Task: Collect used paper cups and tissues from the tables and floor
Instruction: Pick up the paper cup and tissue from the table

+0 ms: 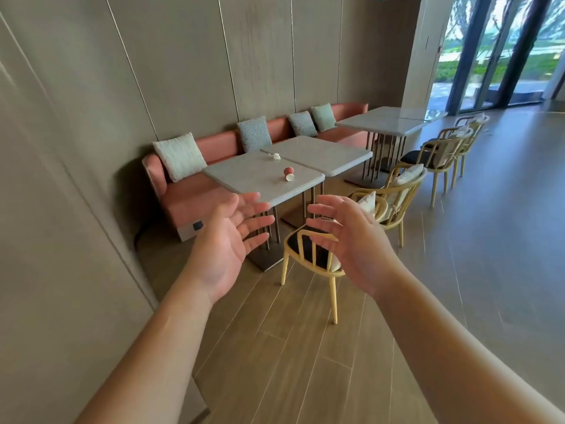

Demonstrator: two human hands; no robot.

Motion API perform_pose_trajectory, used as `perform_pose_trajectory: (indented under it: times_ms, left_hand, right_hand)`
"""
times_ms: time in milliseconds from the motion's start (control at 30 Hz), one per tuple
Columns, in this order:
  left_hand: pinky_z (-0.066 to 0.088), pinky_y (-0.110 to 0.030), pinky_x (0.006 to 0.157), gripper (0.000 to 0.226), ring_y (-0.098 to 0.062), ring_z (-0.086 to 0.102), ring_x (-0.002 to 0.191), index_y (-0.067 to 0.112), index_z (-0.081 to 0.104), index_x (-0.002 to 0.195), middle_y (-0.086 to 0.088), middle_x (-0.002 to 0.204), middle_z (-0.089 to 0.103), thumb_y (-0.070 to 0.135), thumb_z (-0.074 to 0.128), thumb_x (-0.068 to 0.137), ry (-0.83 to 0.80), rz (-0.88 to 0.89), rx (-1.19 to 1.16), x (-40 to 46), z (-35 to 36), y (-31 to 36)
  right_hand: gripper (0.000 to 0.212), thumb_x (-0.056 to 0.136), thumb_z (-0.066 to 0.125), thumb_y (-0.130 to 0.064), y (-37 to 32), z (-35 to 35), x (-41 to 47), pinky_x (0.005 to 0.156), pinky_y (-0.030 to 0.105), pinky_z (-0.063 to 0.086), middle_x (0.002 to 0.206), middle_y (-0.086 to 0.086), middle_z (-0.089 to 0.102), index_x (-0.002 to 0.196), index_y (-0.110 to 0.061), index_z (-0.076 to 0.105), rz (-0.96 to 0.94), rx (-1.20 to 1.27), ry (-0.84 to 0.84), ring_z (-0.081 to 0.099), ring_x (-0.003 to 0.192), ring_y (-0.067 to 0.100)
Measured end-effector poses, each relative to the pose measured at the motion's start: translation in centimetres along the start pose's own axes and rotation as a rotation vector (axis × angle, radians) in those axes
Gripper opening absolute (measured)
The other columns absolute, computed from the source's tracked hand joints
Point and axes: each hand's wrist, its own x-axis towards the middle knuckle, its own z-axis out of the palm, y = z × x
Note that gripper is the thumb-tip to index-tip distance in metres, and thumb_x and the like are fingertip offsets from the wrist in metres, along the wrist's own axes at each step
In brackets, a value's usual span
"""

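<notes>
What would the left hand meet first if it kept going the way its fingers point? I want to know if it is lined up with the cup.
Probably the near edge of the grey table, not the tipped red cup farther in; depth is unclear.

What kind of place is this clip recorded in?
Probably a cafe or lounge seating area. A long pink bench with cushions runs along the wall, facing a row of small grey tables with wooden chairs. A tipped red paper cup and a crumpled tissue lie on the nearest table.
</notes>
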Motion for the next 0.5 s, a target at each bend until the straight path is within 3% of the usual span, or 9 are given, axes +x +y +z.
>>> perform_pose_trajectory:
  times_ms: [100,267,500]
  left_hand:
    - [0.048,-0.038,0.090,0.045,-0.017,0.070,0.110,0.025,0.066,0.115,-0.001,0.115,0.073,0.053,0.046,0.086,0.004,-0.017,-0.012,1.7,2.9,-0.8]
    - [0.049,-0.040,0.093,0.046,-0.019,0.069,0.112,0.023,0.065,0.118,-0.002,0.117,0.073,0.052,0.045,0.088,0.000,-0.012,0.015,4.2,7.4,-1.8]
    - [0.050,-0.038,0.090,0.046,-0.017,0.071,0.109,0.023,0.065,0.118,-0.002,0.114,0.074,0.052,0.044,0.087,0.015,-0.004,0.020,6.1,11.1,-2.8]
  right_hand:
    - [0.024,0.097,0.054,-0.030,-1.2,-3.2,1.4,0.092,0.039,0.057,0.110,-0.001,0.075,0.114,-0.021,0.069,-0.006,0.001,-0.005,0.070,0.106,0.018]
    - [0.039,0.081,0.059,-0.039,-2.8,-7.6,3.5,0.088,0.037,0.057,0.107,-0.001,0.075,0.114,-0.019,0.069,-0.014,0.032,-0.018,0.070,0.104,0.017]
    - [0.032,0.083,0.060,-0.036,-3.8,-11.2,5.2,0.087,0.037,0.058,0.107,-0.001,0.076,0.110,-0.020,0.071,-0.012,0.057,-0.048,0.071,0.103,0.017]
